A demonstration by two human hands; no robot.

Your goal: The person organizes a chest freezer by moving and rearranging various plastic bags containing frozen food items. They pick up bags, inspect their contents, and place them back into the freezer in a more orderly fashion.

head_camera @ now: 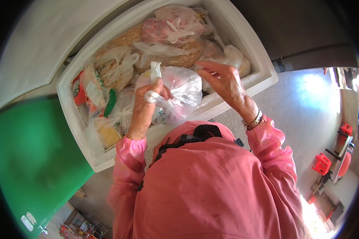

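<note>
An open chest freezer (270, 70) full of bagged food lies before me. My left hand (155, 95) is closed around the gathered neck of a clear plastic bag (184, 86) with pinkish contents, held over the near wall. Just right of that bag is my right hand (223, 80), fingers bent and close together near other clear bags; whether it grips any plastic cannot be told. Farther back lie a bag of pink meat (158, 30) and bags of tan, grainy food (182, 55). A printed packet with a green edge (92, 92) rests at the left.
The raised white freezer lid (42, 38) stands at the upper left. A green panel (33, 143) adjoins the freezer's left side. A dark cabinet (302, 30) is at the upper right. Red plastic stools (321, 163) stand on the floor at the far right.
</note>
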